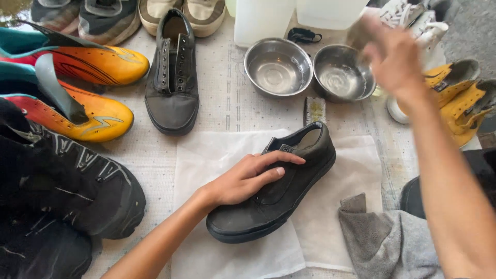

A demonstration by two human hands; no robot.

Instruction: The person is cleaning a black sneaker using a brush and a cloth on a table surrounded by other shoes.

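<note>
A black low sneaker [289, 191] lies on a white cloth [206, 160] in the middle of the mat. My left hand [248, 178] rests on top of it, fingers spread over the lace area, pressing it down. My right hand [392, 57] is raised and blurred above the right steel bowl [338, 77], fingers loosely curled; I cannot tell whether it holds anything. A second steel bowl [278, 67] with a little water stands left of that one. A small brush [315, 109] lies between the bowls and the sneaker.
Another black sneaker [172, 77] lies at the upper middle. Orange cleats [88, 88] and black boots [62, 191] fill the left side. A grey towel [387, 243] lies at the lower right, yellow shoes [462, 101] at the right, white jugs [263, 18] at the back.
</note>
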